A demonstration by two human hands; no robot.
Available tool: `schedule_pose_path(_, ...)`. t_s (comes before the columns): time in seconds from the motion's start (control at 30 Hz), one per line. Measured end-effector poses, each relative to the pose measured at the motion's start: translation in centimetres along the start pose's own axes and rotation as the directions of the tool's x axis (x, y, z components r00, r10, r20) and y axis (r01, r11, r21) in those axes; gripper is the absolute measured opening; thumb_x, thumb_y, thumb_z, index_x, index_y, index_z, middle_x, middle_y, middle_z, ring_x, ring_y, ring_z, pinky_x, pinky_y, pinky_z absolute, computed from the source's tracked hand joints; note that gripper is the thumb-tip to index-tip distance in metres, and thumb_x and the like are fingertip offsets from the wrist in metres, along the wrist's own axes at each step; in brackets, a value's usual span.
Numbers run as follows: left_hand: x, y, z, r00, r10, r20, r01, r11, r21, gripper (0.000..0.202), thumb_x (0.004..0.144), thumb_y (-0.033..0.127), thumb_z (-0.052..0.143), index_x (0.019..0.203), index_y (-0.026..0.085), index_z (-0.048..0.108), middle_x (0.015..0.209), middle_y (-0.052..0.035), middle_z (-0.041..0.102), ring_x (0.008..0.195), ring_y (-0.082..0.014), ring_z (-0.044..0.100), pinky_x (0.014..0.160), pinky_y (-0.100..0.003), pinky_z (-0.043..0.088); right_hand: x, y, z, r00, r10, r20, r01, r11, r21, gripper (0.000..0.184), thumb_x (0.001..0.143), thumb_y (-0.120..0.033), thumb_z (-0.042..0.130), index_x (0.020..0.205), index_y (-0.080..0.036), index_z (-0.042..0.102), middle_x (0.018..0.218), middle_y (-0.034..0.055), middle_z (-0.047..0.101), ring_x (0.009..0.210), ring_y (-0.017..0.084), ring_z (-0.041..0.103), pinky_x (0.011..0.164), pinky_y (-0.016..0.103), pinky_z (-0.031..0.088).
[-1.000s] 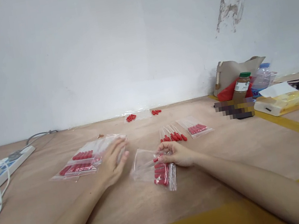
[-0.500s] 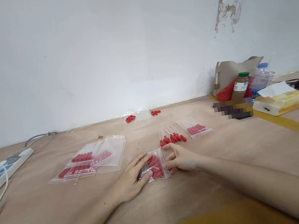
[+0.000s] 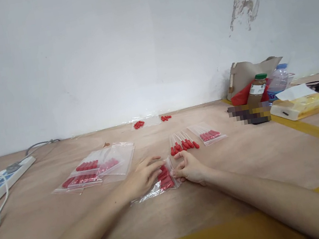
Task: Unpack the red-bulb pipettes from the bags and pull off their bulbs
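Note:
A clear zip bag (image 3: 165, 178) holding several droppers with red rubber bulbs lies flat before me, its zip edge to the right. My right hand (image 3: 190, 169) pinches that edge between thumb and fingers. Over the bag's far left part rests my left hand (image 3: 143, 177), fingers stretched out and apart, the tips near the bag's upper edge; what lies under its palm is hidden. Just beyond the right hand, loose droppers (image 3: 184, 144) point their red bulbs toward me. Another bag of droppers (image 3: 209, 134) lies to their right.
On the left are stacked filled zip bags (image 3: 83, 178) and a white power strip (image 3: 10, 179) with cables. Loose red bulbs (image 3: 139, 125) lie on plastic by the wall. To the right stand a green-capped bottle (image 3: 256, 89), a clear bottle (image 3: 281, 76) and a tissue pack (image 3: 302, 105).
My left hand has slid up and its thumb has drawn back, uncovering the bag's lower left part. The right hand has shifted slightly left along the zip edge, still pinching.

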State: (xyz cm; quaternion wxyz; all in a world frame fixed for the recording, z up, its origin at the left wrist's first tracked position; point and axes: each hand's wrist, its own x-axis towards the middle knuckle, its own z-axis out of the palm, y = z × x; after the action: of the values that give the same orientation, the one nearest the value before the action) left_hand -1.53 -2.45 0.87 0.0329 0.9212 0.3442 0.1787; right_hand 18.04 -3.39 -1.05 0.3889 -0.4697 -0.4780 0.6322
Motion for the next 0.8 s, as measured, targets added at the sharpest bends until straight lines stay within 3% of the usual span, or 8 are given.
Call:
schedule_pose_path(0.2, 2.2, -0.4, 1.0, 0.955, 0.288, -0.073, -0.278, 0.953, 0.121, 0.026, 0.088, 0.016, 0.042, 0.106, 0.025, 0.059, 0.111, -0.0054, 0.056, 0.101, -0.0166, 0.052, 0.087, -0.033, 0.042, -0.1, -0.1, 0.1, 1.0, -0.014, 0.001, 0.014, 1.0, 0.011, 0.071, 0.04, -0.023, 0.083, 0.087, -0.021, 0.029, 0.043, -0.0141, 0.049, 0.036, 0.007, 0.045, 0.04, 0.019, 0.037)
schedule_pose_path(0.5, 2.2, -0.7, 2.0, 0.838, 0.486, -0.249, -0.461, 0.874, 0.153, 0.013, 0.086, 0.02, 0.048, 0.088, 0.016, 0.061, 0.099, -0.0066, 0.062, 0.088, -0.013, 0.058, 0.077, -0.025, 0.044, -0.1, 0.2, -0.3, 0.999, -0.041, 0.03, 0.041, 0.999, 0.018, 0.074, 0.036, -0.033, 0.083, 0.085, -0.022, 0.029, 0.045, -0.0122, 0.051, 0.039, 0.007, 0.048, 0.044, 0.02, 0.039)
schedule_pose_path(0.6, 2.2, -0.9, 2.0, 0.844, 0.486, -0.227, -0.452, 0.872, 0.188, 0.015, 0.087, 0.019, 0.046, 0.085, 0.016, 0.061, 0.094, -0.0058, 0.063, 0.084, -0.0129, 0.058, 0.074, -0.024, 0.044, 0.0, 0.3, -0.3, 0.998, -0.052, 0.028, 0.052, 0.999, 0.001, 0.07, 0.039, -0.034, 0.082, 0.084, -0.022, 0.031, 0.046, -0.0116, 0.051, 0.04, 0.007, 0.048, 0.045, 0.02, 0.039)
schedule_pose_path(0.8, 2.4, -0.7, 2.1, 0.915, 0.384, -0.12, -0.368, 0.919, 0.139, 0.018, 0.089, 0.016, 0.041, 0.084, 0.017, 0.058, 0.09, -0.0031, 0.064, 0.081, -0.0124, 0.058, 0.071, -0.023, 0.042, 0.2, 0.6, -0.6, 0.969, -0.196, 0.148, 0.2, 0.98, -0.01, 0.046, 0.054, -0.038, 0.074, 0.08, -0.02, 0.041, 0.046, -0.0117, 0.045, 0.04, 0.005, 0.041, 0.045, 0.019, 0.037)
